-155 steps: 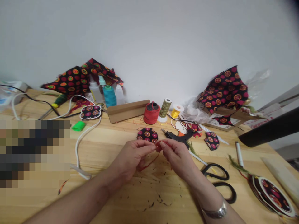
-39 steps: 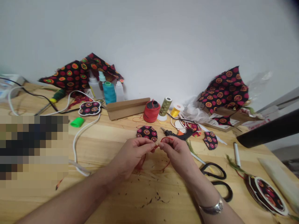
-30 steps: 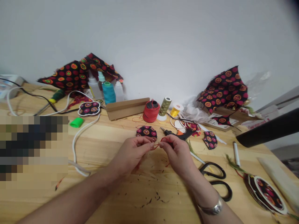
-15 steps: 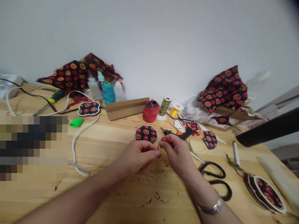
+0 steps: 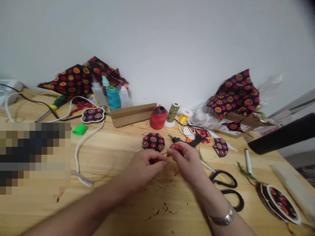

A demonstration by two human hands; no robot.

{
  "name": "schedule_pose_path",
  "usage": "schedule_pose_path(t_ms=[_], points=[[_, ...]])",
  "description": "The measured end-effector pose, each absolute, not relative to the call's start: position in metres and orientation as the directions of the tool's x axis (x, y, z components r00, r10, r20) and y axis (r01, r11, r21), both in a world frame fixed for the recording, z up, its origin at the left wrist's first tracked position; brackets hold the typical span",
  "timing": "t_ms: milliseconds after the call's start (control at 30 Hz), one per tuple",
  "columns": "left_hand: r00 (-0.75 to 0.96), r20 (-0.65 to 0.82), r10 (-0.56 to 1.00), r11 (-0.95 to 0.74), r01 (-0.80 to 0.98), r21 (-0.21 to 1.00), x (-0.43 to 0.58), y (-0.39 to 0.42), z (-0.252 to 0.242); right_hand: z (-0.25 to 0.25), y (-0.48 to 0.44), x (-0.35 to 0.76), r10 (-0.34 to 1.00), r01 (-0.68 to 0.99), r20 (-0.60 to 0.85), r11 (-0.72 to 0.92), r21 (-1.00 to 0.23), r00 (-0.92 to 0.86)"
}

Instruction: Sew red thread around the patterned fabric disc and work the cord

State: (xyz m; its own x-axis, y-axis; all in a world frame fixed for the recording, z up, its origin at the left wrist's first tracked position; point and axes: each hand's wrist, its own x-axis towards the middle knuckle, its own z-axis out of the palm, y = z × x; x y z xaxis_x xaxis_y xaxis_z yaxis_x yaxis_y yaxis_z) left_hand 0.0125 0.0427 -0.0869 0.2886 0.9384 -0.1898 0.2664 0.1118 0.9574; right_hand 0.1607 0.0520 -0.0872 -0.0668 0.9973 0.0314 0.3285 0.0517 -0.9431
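Observation:
Between my fingertips runs a thin red cord (image 5: pixel 176 145), looped over the right fingers, with a loose end hanging below. My left hand (image 5: pixel 147 168) pinches one part of it. My right hand (image 5: pixel 185 162), with a silver bracelet at the wrist, pinches the cord close by; the two sets of fingertips nearly meet. Just beyond them a scalloped piece of patterned fabric (image 5: pixel 154 142) lies on the table. A hot glue gun (image 5: pixel 194 141) is behind my right hand, and black-handled scissors (image 5: pixel 231 190) lie beside my right forearm, their blades partly hidden.
Behind stand a red cord spool (image 5: pixel 158 118), an olive thread cone (image 5: pixel 173 113), a yellow spool (image 5: pixel 185 115) and a teal cone (image 5: pixel 114 98). A white cable (image 5: pixel 77 150) and green cap (image 5: pixel 79 130) lie left. Fabric-covered discs (image 5: pixel 280 203) and a marker (image 5: pixel 248 161) are right.
My left hand has lowered slightly and its fingertips have shifted a little on the red cord, leaving a short stretch visible between the hands. My right hand stays nearly still.

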Motion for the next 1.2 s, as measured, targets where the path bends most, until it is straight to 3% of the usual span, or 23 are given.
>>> schedule_pose_path(t_ms=[267, 633, 767, 833, 900, 967, 1067, 1200], points=[[0.343, -0.103, 0.934, -0.02, 0.338, 0.941, 0.011, 0.042, -0.093, -0.086, 0.049, 0.157, 0.971, -0.03, -0.176, -0.183, -0.983, -0.159], [0.35, -0.084, 0.933, -0.059, 0.378, 0.924, 0.011, 0.041, -0.086, -0.081, 0.049, 0.159, 0.963, -0.22, -0.179, -0.222, -0.95, -0.201], [0.084, 0.139, 0.987, -0.159, 0.307, 0.938, 0.006, 0.042, -0.079, -0.08, 0.051, 0.163, 0.968, -0.218, -0.158, -0.2, -0.955, -0.195], [-0.117, 0.26, 0.959, -0.218, 0.287, 0.933, 0.004, 0.042, -0.077, -0.081, 0.05, 0.164, 0.968, -0.192, -0.159, -0.196, -0.961, -0.195], [-0.206, 0.329, 0.921, -0.275, 0.252, 0.928, 0.004, 0.043, -0.077, -0.082, 0.049, 0.164, 0.966, -0.159, -0.161, -0.195, -0.968, -0.202], [-0.123, 0.273, 0.954, -0.256, 0.141, 0.956, 0.006, 0.042, -0.08, -0.083, 0.048, 0.164, 0.963, -0.119, -0.161, -0.19, -0.975, -0.214], [0.148, 0.095, 0.984, -0.097, 0.006, 0.995, 0.01, 0.04, -0.084, -0.085, 0.048, 0.162, 0.964, -0.045, -0.157, -0.171, -0.984, -0.215], [0.239, -0.027, 0.971, 0.003, 0.101, 0.995, 0.012, 0.038, -0.086, -0.083, 0.049, 0.158, 0.966, 0.029, -0.153, -0.15, -0.988, -0.208]])
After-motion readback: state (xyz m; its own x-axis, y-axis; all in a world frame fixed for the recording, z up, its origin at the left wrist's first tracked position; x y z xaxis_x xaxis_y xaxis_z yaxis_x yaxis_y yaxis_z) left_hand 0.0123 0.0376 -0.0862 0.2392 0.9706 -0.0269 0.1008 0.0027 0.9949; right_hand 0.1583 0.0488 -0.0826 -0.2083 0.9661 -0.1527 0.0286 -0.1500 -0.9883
